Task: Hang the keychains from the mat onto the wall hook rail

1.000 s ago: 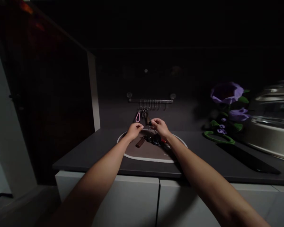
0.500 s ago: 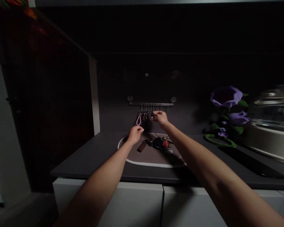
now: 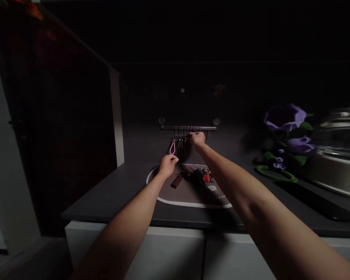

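Note:
My right hand [image 3: 197, 140] is raised to a metal wall rail with hooks [image 3: 188, 127], its fingers shut on a small dark key fob [image 3: 187, 137] at a hook. Several key rings hang from the hooks, among them a pink loop keychain [image 3: 172, 147]. Just below that loop, my left hand [image 3: 168, 165] hangs with its fingers curled, and nothing shows in them. Beneath both hands, an oval brown mat with a white rim [image 3: 189, 201] holds a brown leather fob [image 3: 177, 181] and a dark bunch of keys with a red part [image 3: 201, 177].
The dark countertop [image 3: 111, 198] runs above white cabinet doors [image 3: 163, 252]. Purple artificial flowers [image 3: 285, 117] and a green loop [image 3: 276, 174] stand to the right, next to a steel pot [image 3: 335, 171]. A flat black board [image 3: 315, 200] lies on the counter.
My right hand has risen from just above the mat up to the rail, carrying the small key fob. My left hand has barely moved. The view has shifted slightly.

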Action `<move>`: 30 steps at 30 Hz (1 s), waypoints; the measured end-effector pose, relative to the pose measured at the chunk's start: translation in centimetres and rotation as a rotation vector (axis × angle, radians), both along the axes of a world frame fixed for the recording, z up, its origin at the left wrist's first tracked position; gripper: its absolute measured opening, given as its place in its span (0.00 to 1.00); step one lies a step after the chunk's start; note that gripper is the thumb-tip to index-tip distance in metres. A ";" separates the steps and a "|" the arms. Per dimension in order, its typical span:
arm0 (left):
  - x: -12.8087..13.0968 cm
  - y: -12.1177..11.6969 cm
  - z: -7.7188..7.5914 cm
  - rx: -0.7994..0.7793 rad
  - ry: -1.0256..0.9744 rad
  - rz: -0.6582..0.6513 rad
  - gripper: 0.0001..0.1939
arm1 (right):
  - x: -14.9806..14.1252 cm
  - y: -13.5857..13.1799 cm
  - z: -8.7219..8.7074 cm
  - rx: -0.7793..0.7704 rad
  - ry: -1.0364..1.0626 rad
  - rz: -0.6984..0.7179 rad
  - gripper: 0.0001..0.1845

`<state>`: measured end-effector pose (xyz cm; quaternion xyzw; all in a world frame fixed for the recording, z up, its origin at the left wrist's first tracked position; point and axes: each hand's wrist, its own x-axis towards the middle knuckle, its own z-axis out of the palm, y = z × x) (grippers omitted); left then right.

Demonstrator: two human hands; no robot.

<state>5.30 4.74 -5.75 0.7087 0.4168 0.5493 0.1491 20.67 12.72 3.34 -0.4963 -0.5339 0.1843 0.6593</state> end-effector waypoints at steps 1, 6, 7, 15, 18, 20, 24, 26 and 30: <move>0.0 0.0 0.0 -0.003 0.000 0.001 0.05 | -0.1 0.1 0.0 -0.012 0.024 -0.051 0.07; 0.0 0.2 -0.1 0.004 -0.005 -0.002 0.05 | 0.0 0.3 -0.3 -0.050 0.038 -0.123 0.06; 0.0 0.3 -0.2 0.004 -0.004 -0.001 0.05 | 0.0 0.3 -0.4 -0.052 0.032 -0.126 0.06; -0.1 0.3 -0.2 0.000 0.007 0.004 0.04 | 0.4 0.1 -1.4 -0.052 0.037 -0.057 0.07; -0.1 0.2 -0.2 -0.005 0.008 0.006 0.04 | 0.5 0.0 -1.6 -0.043 0.027 -0.028 0.07; -0.1 0.3 -0.2 -0.010 0.007 0.006 0.04 | 0.6 -0.1 -1.7 -0.046 0.027 -0.016 0.07; -0.1 0.4 -0.3 -0.013 0.013 0.010 0.04 | 0.5 -0.2 -1.9 -0.034 0.012 0.004 0.08; -0.1 0.4 -0.3 -0.013 0.018 0.009 0.04 | 0.5 -0.4 -1.9 -0.034 0.009 0.023 0.09; -0.1 0.3 -0.3 -0.034 0.029 -0.008 0.04 | 0.4 -1.1 -1.7 -0.068 0.056 0.123 0.06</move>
